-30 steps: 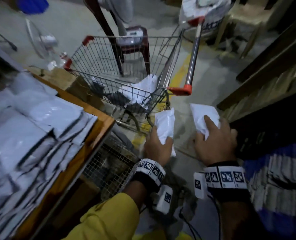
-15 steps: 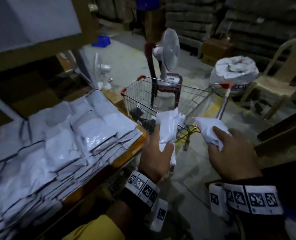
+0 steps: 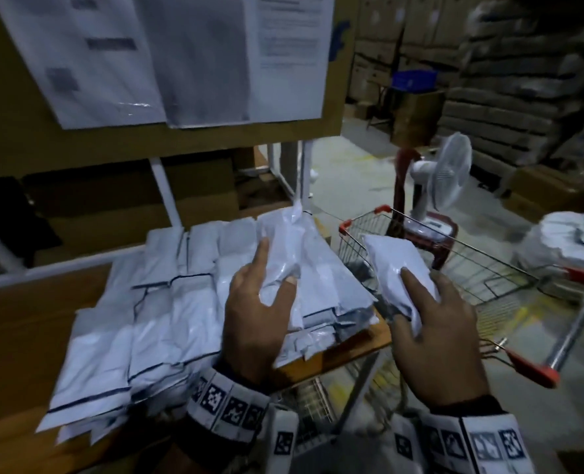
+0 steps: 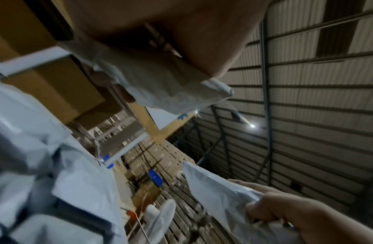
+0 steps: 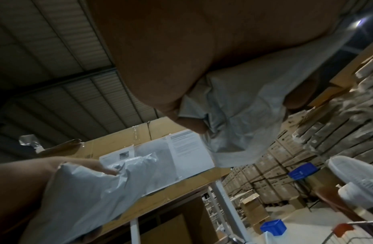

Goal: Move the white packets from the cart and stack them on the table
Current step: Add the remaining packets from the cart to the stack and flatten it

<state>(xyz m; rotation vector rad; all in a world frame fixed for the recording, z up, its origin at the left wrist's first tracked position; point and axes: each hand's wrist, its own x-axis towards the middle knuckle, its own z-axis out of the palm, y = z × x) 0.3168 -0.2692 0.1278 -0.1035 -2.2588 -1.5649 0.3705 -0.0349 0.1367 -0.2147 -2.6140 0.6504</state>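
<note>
My left hand (image 3: 259,295) grips a white packet (image 3: 283,254) and holds it over the right end of the packet stack (image 3: 167,302) on the wooden table (image 3: 20,336). My right hand (image 3: 427,323) grips a second white packet (image 3: 396,265) beside the table's right corner, above the near left part of the wire cart (image 3: 472,268). In the left wrist view the left packet (image 4: 160,85) lies under the palm, with the right hand's packet (image 4: 218,194) below it. The right wrist view shows its packet (image 5: 243,115) pinched by thumb and fingers.
A board with printed sheets (image 3: 167,56) stands behind the table. A white fan (image 3: 444,172) sits on a red stool past the cart. The cart's red handle (image 3: 557,354) is at the right. Stacked cartons (image 3: 523,80) fill the back right.
I have turned left from the cart toward the table. Both hands carried their packets along, and the left one now hangs over the stack.
</note>
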